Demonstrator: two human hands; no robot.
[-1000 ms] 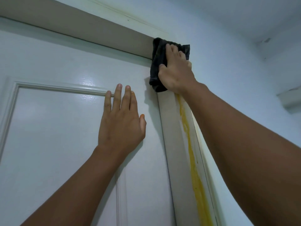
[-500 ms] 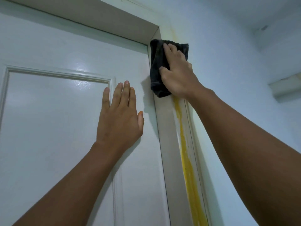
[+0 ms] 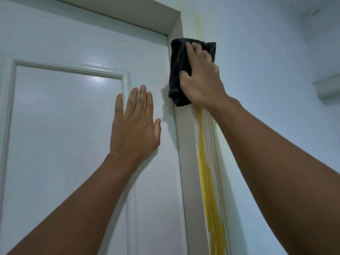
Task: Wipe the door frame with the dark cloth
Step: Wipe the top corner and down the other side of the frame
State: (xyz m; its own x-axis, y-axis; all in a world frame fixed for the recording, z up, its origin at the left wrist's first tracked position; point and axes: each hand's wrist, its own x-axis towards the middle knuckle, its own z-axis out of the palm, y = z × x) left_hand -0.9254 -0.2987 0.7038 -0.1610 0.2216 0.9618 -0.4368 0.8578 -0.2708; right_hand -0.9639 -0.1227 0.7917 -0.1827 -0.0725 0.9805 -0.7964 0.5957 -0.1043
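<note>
A dark cloth [image 3: 178,70] is pressed flat against the right upright of the pale door frame [image 3: 187,162], a little below the top corner. My right hand [image 3: 200,80] lies on the cloth with fingers spread, holding it to the frame. A yellow streak [image 3: 206,177] runs down the frame from just under the cloth to the bottom of the view. A faint yellow trace [image 3: 197,21] shows on the wall above the cloth. My left hand [image 3: 135,126] rests flat and open on the white door [image 3: 64,126], left of the frame.
The door has a raised panel moulding [image 3: 73,69]. The frame's top piece [image 3: 128,11] runs across above it. To the right is a plain pale wall [image 3: 266,70], with a light fixture or ledge [image 3: 329,85] at the far right edge.
My right hand has slid the cloth down the frame from the top corner, uncovering the corner and a faint yellow trace. The view has tilted. My left hand stays flat on the door.
</note>
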